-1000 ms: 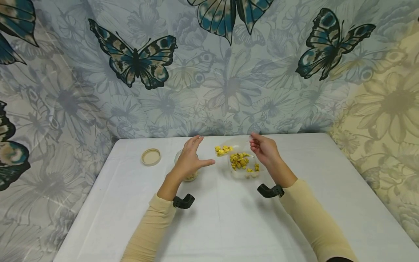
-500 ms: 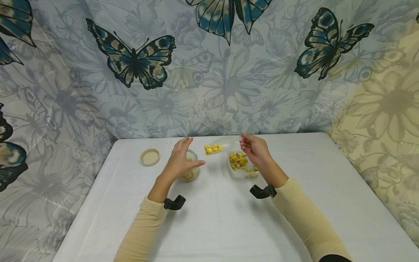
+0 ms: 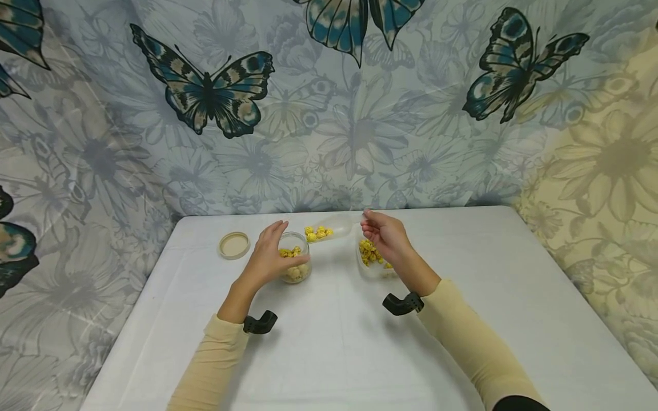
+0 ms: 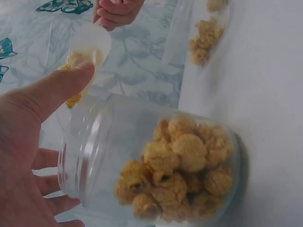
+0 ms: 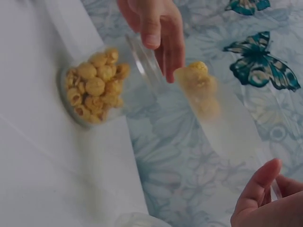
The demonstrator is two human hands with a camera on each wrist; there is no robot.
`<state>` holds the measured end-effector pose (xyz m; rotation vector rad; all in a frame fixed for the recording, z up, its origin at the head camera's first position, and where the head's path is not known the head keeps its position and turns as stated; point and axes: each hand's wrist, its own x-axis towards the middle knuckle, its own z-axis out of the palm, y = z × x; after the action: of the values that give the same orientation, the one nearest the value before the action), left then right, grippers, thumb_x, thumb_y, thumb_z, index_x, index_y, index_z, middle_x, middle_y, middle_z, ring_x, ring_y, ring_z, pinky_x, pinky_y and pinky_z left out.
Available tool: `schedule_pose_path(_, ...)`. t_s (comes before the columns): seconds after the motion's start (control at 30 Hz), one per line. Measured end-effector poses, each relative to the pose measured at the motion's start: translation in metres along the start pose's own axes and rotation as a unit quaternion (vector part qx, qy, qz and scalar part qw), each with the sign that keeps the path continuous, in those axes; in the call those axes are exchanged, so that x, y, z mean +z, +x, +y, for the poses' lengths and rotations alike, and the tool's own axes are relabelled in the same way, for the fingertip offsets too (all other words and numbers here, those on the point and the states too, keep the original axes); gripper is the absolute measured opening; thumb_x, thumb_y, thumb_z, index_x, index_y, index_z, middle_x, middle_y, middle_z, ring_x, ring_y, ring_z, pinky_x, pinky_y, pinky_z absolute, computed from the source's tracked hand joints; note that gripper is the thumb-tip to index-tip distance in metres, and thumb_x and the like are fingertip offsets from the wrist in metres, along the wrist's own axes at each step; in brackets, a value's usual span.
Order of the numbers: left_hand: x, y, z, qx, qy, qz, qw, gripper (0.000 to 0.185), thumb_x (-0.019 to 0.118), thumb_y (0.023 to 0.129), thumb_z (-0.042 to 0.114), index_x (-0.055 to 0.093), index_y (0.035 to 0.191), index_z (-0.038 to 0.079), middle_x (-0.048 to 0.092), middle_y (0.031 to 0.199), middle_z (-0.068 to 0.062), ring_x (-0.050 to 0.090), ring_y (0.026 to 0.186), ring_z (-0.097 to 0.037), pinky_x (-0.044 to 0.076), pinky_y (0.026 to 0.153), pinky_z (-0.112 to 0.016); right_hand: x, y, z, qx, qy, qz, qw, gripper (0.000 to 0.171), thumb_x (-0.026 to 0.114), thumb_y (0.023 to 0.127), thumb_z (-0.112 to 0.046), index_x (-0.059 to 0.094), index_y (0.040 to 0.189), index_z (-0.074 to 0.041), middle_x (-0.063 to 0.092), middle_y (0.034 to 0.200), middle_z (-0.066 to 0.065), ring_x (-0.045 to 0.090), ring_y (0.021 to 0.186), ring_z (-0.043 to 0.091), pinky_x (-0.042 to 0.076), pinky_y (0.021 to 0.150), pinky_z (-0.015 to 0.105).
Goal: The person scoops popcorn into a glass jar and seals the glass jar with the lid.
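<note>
My left hand (image 3: 273,253) curls round a small glass jar (image 3: 295,264) partly filled with yellow popcorn; in the left wrist view the thumb (image 4: 52,92) lies by the jar's (image 4: 156,161) rim. My right hand (image 3: 374,224) pinches the handle of a clear plastic scoop (image 3: 329,229). The scoop carries several popcorn pieces and hangs just right of the jar's mouth. In the right wrist view the scoop (image 5: 213,106) is tilted towards the jar (image 5: 99,87). A clear tub of popcorn (image 3: 374,264) sits under my right wrist.
A beige round lid (image 3: 234,245) lies on the white table (image 3: 334,342) left of the jar. A butterfly-print curtain (image 3: 329,114) hangs behind the table's far edge. Black camera mounts sit on both wrists.
Both hands have moved left. My left hand came down from hovering and closed round the jar. The scoop travelled from above the tub to beside the jar's mouth.
</note>
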<state>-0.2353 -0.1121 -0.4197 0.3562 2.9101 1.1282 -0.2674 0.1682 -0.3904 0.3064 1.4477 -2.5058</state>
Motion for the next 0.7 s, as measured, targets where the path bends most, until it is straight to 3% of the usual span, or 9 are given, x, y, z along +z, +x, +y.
schedule_pose_path(0.13, -0.001, -0.001, -0.007, -0.015, -0.004, -0.006, 0.9999, 0.102, 0.080, 0.075, 0.049, 0.028, 0.153, 0.007, 0.024, 0.159, -0.015, 0.021, 0.147, -0.037, 0.029, 0.114, -0.061, 0.003, 0.001, 0.004, 0.000, -0.009, -0.002, 1.000, 0.012, 0.056, 0.099, -0.011, 0.062, 0.089, -0.005, 0.065, 0.066, 0.000, 0.061, 0.059, 0.007, 0.052, 0.056, 0.014)
schedule_pose_path(0.43, 0.000, -0.005, -0.018, -0.032, -0.006, -0.012, 0.9994, 0.104, 0.082, 0.074, 0.046, 0.028, 0.152, 0.005, 0.032, 0.155, -0.019, 0.028, 0.144, -0.038, 0.031, 0.115, -0.058, 0.009, 0.002, 0.008, -0.001, -0.019, 0.003, 1.000, 0.011, 0.057, 0.098, -0.011, 0.057, 0.103, -0.001, 0.064, 0.067, 0.000, 0.061, 0.059, 0.007, 0.052, 0.055, 0.013)
schedule_pose_path(0.7, 0.004, -0.006, -0.023, -0.056, -0.021, -0.015, 0.9981, 0.099, 0.082, 0.073, 0.047, 0.035, 0.148, 0.003, 0.043, 0.144, -0.021, 0.039, 0.135, -0.037, 0.036, 0.111, -0.057, 0.011, 0.002, 0.010, -0.004, -0.018, 0.003, 1.000, 0.010, 0.058, 0.097, -0.011, 0.059, 0.098, -0.001, 0.064, 0.066, 0.000, 0.061, 0.058, 0.007, 0.053, 0.055, 0.014)
